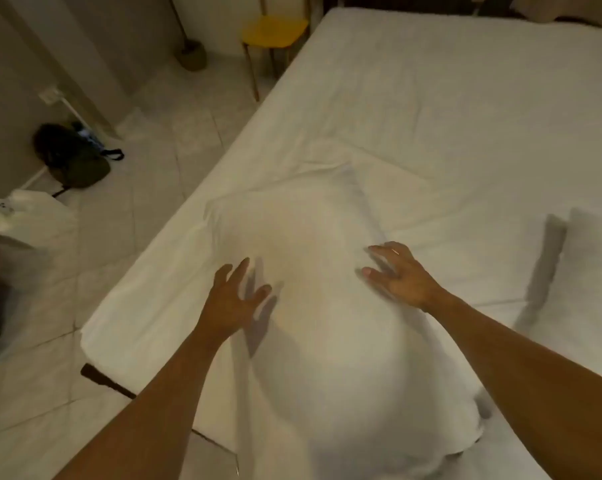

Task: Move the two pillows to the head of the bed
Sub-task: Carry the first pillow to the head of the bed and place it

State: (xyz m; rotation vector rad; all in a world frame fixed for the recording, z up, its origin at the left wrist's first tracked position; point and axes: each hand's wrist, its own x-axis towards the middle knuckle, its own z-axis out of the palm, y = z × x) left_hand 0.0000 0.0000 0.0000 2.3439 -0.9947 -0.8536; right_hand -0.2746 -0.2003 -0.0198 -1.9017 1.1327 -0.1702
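Now over the white bed (431, 98), tiled floor (154, 140) at left.
Left hand (232, 299) and right hand (401, 277), fingers spread, hold nothing above the near pillow (310, 237); yellow chair (275, 29) at upper centre.

A yellow chair (274, 31) stands at top centre on the pale tiled floor (161, 140); a dark bag (71, 156) lies at left.
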